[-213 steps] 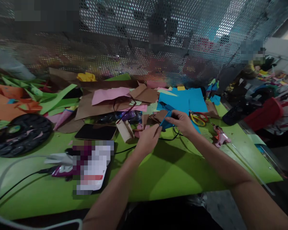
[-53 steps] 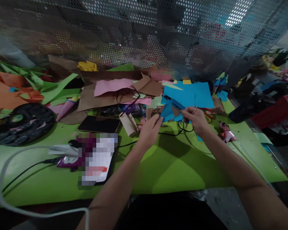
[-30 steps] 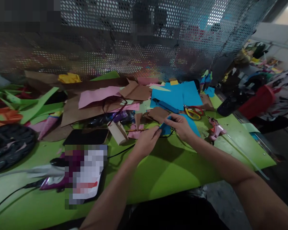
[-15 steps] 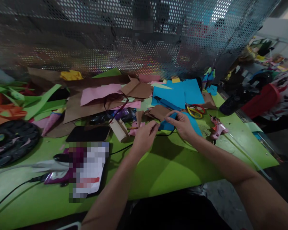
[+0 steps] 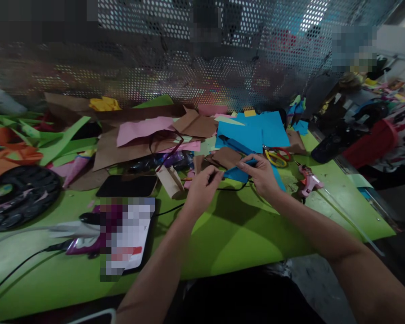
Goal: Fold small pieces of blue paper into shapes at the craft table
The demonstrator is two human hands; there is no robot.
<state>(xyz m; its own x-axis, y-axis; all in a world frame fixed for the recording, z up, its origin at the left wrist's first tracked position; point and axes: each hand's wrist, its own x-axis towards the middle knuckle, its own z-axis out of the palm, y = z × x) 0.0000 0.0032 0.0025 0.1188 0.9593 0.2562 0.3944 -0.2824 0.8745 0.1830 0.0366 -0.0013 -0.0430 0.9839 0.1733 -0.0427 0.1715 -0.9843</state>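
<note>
Both my hands meet over the middle of a green table. My right hand pinches a small folded piece of blue paper at its right end. My left hand is closed in a pinch at the paper's left tip. The piece hovers just above a black cord. Brown paper scraps lie right behind it, and larger blue sheets lie farther back.
Scissors with red and yellow handles and a pink glue gun sit right of my hands. A dark phone, a small brown paper roll, pink paper, green strips and a black round tray lie left. A perforated metal screen stands behind.
The blue piece was lifted and spread between my hands, then lowered toward the table. Now my hands hold it lower and closer together, a little farther apart than half a second ago.
</note>
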